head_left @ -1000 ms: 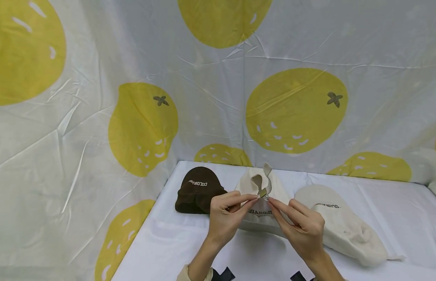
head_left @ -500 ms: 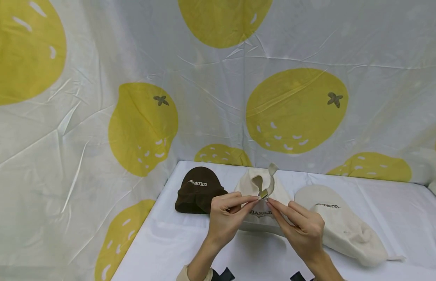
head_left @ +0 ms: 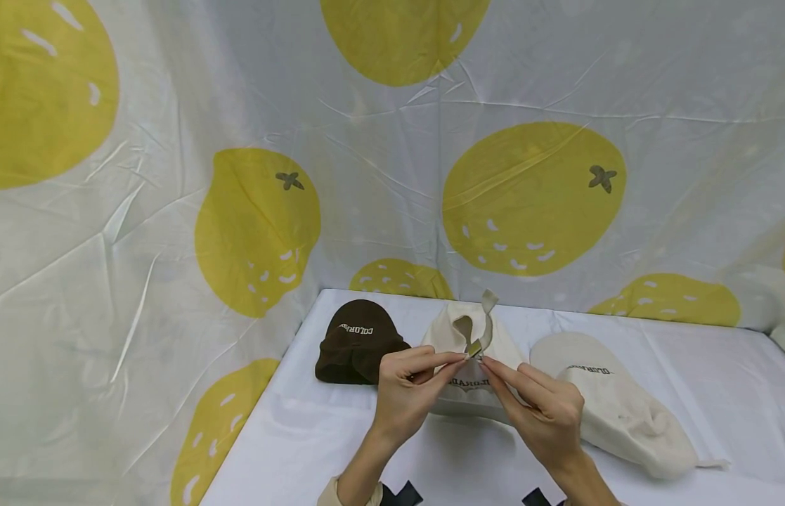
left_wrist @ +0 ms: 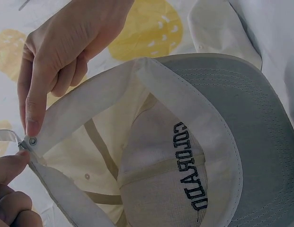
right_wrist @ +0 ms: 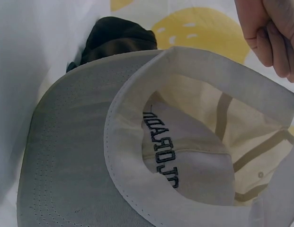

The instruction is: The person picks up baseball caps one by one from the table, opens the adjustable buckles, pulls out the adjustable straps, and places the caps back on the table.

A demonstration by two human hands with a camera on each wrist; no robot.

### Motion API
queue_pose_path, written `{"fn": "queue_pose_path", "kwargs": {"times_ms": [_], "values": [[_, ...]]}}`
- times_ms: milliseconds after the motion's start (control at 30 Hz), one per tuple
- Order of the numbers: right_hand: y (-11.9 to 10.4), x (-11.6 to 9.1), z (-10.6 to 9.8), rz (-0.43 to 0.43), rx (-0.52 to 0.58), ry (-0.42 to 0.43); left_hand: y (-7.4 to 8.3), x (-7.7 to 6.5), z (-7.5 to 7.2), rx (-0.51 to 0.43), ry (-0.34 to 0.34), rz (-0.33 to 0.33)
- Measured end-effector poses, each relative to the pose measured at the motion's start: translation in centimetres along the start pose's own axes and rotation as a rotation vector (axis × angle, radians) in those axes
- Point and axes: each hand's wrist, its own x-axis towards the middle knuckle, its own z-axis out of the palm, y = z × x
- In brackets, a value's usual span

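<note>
Between both hands hangs a cream baseball cap [head_left: 471, 405], its inside and grey-looking underbrim facing up in the wrist views. My left hand [head_left: 403, 393] pinches the back strap by the buckle [head_left: 473, 349], thumb against forefinger. From the other side my right hand [head_left: 544, 407] pinches the same strap close by, the two sets of fingertips almost meeting. The loose strap end [head_left: 489, 313] sticks up past the buckle. In the left wrist view, a metal eyelet [left_wrist: 33, 141] shows under a fingertip of the right hand [left_wrist: 66, 52]. Dark COLORADO lettering [left_wrist: 189, 165] shows inside the crown.
A dark brown cap [head_left: 360, 344] sits on the white-covered table [head_left: 291, 436] to the left. Another cream cap [head_left: 626, 407] lies to the right, with a strap end trailing. A lemon-print cloth [head_left: 379, 190] hangs behind and along the left side.
The loose strap end has swung slightly right and up from a second ago, and the buckle has tilted a little. Both hands hold nearly the same position.
</note>
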Motion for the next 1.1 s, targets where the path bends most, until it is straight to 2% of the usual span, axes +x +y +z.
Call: {"fn": "queue_pose_path", "kwargs": {"times_ms": [400,1100], "values": [[-0.02,0.06,0.04,-0.026,0.009,0.021,0.04,0.03,0.07,-0.005,-0.007,0.004],[-0.09,0.23,0.10,-0.021,0.003,0.075,0.13,-0.03,0.21,-0.009,-0.067,-0.004]]}}
